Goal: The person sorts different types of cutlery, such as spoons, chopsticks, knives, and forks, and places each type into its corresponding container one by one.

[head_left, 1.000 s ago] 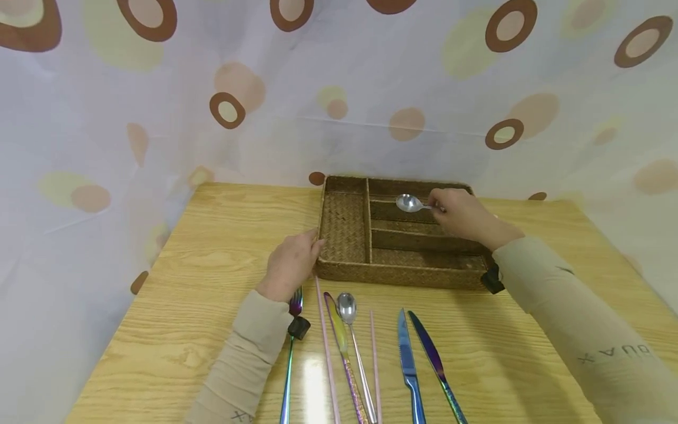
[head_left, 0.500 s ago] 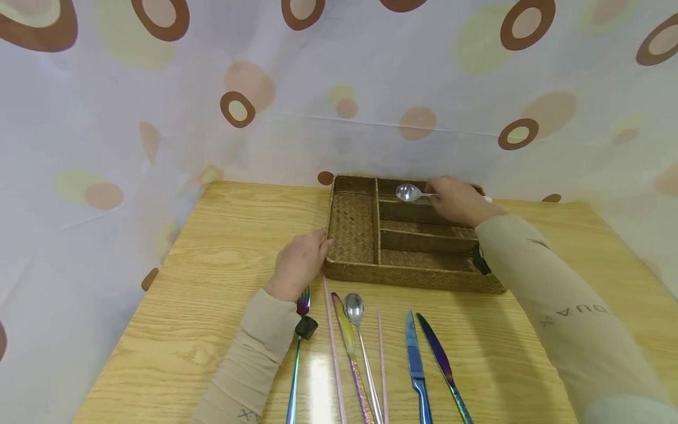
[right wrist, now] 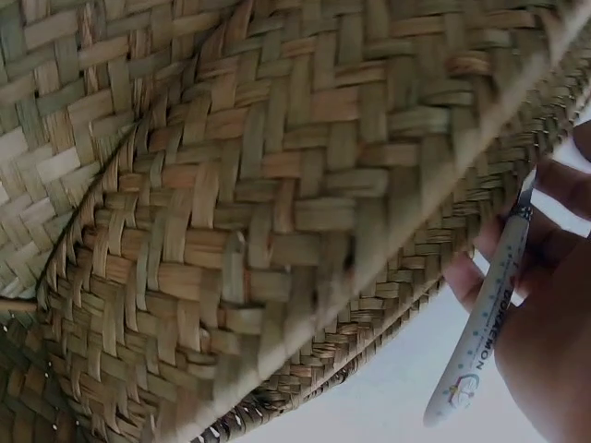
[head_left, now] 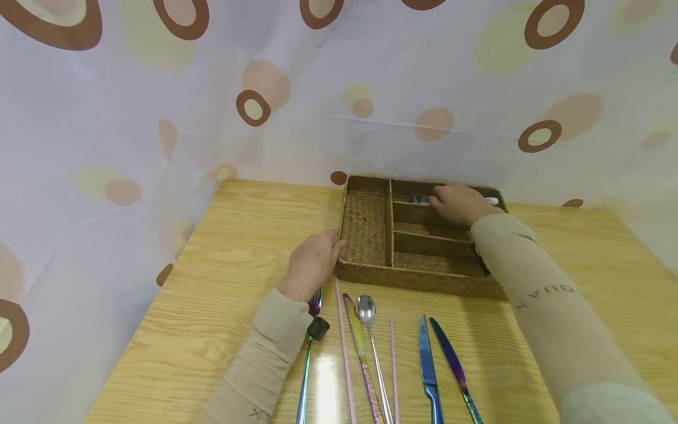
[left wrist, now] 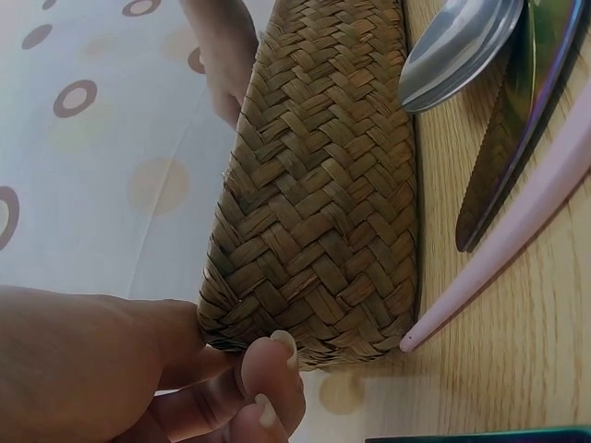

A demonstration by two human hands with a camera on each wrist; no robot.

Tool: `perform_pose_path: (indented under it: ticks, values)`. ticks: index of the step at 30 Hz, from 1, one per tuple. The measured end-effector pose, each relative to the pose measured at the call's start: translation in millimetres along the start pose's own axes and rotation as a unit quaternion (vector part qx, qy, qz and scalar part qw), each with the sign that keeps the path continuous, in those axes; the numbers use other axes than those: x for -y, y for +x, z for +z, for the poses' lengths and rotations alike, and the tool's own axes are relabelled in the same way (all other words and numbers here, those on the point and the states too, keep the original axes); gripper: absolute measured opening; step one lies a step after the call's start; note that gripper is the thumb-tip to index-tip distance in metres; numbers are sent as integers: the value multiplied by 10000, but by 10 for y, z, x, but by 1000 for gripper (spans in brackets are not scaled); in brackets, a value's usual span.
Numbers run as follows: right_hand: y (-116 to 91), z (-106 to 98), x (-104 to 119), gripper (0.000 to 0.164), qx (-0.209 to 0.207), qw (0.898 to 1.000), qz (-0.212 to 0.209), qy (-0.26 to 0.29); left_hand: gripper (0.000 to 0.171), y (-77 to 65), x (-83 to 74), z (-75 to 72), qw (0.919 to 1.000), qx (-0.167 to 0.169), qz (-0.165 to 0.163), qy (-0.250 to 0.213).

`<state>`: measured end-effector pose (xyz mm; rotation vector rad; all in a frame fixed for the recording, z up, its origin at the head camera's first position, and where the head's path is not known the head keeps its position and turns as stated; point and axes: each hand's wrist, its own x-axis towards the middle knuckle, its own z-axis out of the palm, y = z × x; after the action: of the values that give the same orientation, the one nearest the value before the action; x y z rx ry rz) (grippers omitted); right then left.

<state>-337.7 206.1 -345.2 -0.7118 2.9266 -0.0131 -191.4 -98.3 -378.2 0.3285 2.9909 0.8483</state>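
My right hand (head_left: pixel 461 203) holds a small spoon (head_left: pixel 418 199), with a metal bowl and a white patterned handle (right wrist: pixel 485 323). The hand reaches over the back right of a brown woven cutlery tray (head_left: pixel 418 281). Low in the tray's rear compartment, the bowl points left, and the handle's end sticks out behind the hand. At the tray's left side, my left hand (head_left: pixel 312 265) grips the near corner. Its thumb lies at the rim and its fingers curl against the outer wall (left wrist: pixel 314 203) in the left wrist view.
In front of the tray lie a fork (head_left: pixel 306 365), two pink chopsticks (head_left: pixel 345 353), a gold-purple knife (head_left: pixel 360 347), a long spoon (head_left: pixel 366 311), a blue serrated knife (head_left: pixel 428 359) and a dark iridescent knife (head_left: pixel 452 365). A spotted curtain (head_left: pixel 392 76) hangs behind the wooden table (head_left: pixel 254 218).
My right hand has moved back, then lowered the spoon from above the tray into its rear compartment. The left hand keeps its grip on the tray. The head view has shifted left.
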Motion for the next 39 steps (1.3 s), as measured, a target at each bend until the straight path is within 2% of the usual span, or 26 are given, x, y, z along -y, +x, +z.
perform_pose_path:
  ticks: [3, 5, 13, 16, 23, 28, 34, 39]
  values:
    - [55, 22, -7, 54, 529, 9984, 177, 17, 43, 4, 0, -1, 10000, -16, 17, 4]
    - [68, 39, 2, 61, 724, 9971, 224, 95, 43, 6, 0, 0, 10000, -26, 26, 16]
    - [63, 156, 50, 88, 1062, 9914, 511, 574, 42, 3, 4, 2, 9999, -32, 39, 101]
    - [50, 170, 41, 93, 1102, 9899, 567, 684, 40, 7, -1, 2, 9999, -37, 80, 86]
    - [-18, 134, 11, 91, 913, 9918, 628, 635, 40, 34, 6, 4, 9996, -71, 270, 89]
    - [-94, -24, 52, 82, 631, 9959, 471, 444, 42, 47, 42, -8, 9993, -73, 267, 253]
    - [-252, -239, 99, 76, 270, 9967, 320, 702, 42, 50, 88, -36, 9994, -19, 199, 294]
    - [-412, -331, 141, 74, -182, 9948, 207, 985, 40, 60, 126, -53, 9994, -98, 215, 269]
